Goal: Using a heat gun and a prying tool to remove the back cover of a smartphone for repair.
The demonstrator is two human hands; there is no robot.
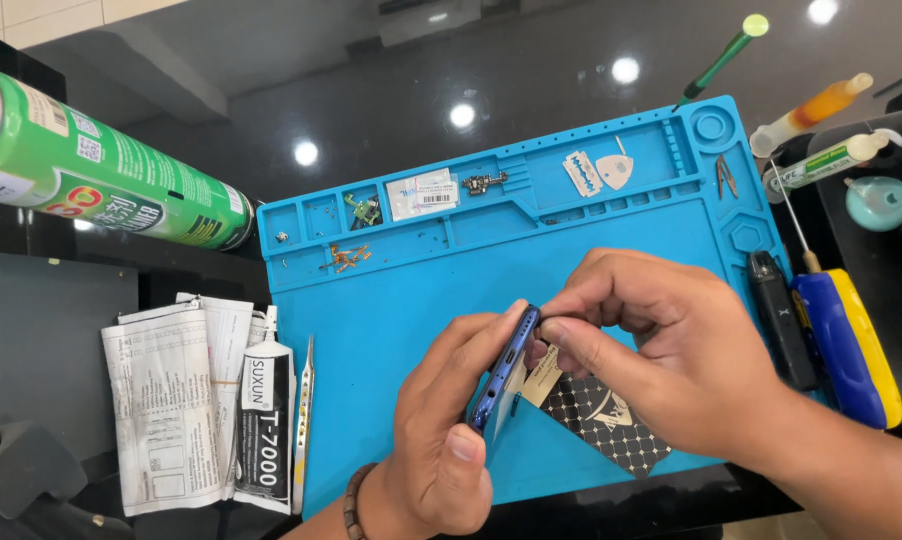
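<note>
Blue phone [503, 375] held on edge over the mat's [391, 300] near-centre. L hand [441, 430] wraps it from below, thumb on its near end. R hand [661, 350] pinches the phone's top edge w/ fingertips pressed together. Black patterned card [611, 425] lies under the R hand. Open mat at left-centre; glue tube [264, 425] and tweezers [302, 420] just beside the left edge, screwdriver [846, 340] along the right.

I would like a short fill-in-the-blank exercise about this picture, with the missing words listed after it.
1. The left hand holds a blue phone on its ____.
2. The work mat is ____ in colour.
3. The green spray can lies to the ____ of the mat.
4. The right hand pinches the phone's ____ end.

Missing words: edge; blue; left; top
</note>
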